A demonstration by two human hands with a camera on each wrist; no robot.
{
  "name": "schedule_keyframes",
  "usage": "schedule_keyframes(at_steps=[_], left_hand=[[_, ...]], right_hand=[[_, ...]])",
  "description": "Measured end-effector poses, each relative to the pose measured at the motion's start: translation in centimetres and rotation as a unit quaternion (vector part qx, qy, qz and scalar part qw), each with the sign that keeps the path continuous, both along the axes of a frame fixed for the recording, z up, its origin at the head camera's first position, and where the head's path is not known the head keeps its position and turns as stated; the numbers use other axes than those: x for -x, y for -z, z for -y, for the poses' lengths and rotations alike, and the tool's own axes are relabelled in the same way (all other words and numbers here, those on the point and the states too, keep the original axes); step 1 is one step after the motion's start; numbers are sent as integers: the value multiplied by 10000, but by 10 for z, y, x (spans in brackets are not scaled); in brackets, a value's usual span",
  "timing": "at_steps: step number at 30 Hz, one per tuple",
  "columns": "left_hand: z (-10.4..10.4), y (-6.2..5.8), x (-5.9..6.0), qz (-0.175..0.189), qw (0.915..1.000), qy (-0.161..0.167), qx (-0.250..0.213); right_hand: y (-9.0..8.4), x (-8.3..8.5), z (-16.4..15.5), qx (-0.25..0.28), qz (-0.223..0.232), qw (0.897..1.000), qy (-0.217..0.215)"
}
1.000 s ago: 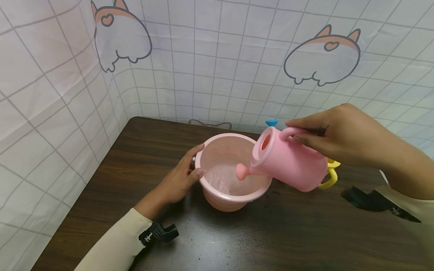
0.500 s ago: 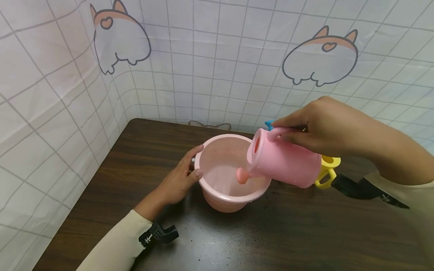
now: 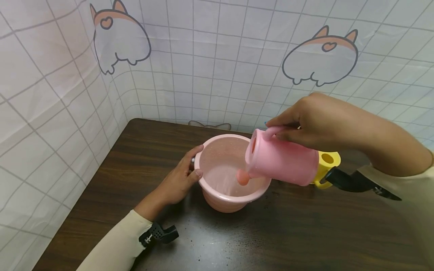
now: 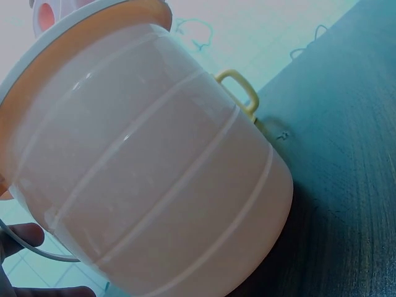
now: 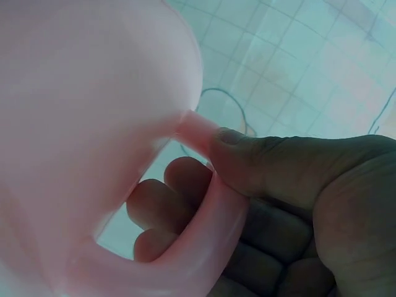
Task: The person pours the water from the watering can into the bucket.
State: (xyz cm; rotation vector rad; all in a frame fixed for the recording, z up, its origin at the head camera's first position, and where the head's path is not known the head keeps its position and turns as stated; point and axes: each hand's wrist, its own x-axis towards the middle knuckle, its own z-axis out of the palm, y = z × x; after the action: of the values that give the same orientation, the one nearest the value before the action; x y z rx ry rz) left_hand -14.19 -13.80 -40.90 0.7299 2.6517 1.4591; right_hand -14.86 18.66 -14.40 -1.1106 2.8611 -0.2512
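Observation:
A pink bucket [image 3: 223, 195] stands on the dark wooden table [image 3: 291, 233]. My left hand [image 3: 181, 180] grips its left rim with thumb and fingers. My right hand [image 3: 315, 120] grips the handle of a pink watering can [image 3: 285, 160], tipped so its spout [image 3: 242, 177] hangs inside the bucket. The left wrist view is filled by the bucket's ribbed side [image 4: 154, 179]. In the right wrist view my fingers [image 5: 185, 204] are curled through the can's handle [image 5: 210, 229], thumb on top.
A yellow can [image 3: 327, 162] with a side handle stands behind the pink one. White gridded cloth walls [image 3: 210, 67] with cartoon prints close in the table at the left and back. Bare table lies in front.
My right hand has risen and moved left, tipping the watering can further so its spout sits lower in the bucket. The left hand has stayed on the rim.

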Motion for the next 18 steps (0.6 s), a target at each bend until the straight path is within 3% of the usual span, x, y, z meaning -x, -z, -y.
schedule_keyframes(at_steps=[12, 18], left_hand=[[0, 0, 0, 14, 10000, -5, -33], [0, -1, 0, 10, 10000, 7, -11]], right_hand=[[0, 3, 2, -95, 173, 9997, 125], [3, 1, -8, 128, 57, 9998, 135]])
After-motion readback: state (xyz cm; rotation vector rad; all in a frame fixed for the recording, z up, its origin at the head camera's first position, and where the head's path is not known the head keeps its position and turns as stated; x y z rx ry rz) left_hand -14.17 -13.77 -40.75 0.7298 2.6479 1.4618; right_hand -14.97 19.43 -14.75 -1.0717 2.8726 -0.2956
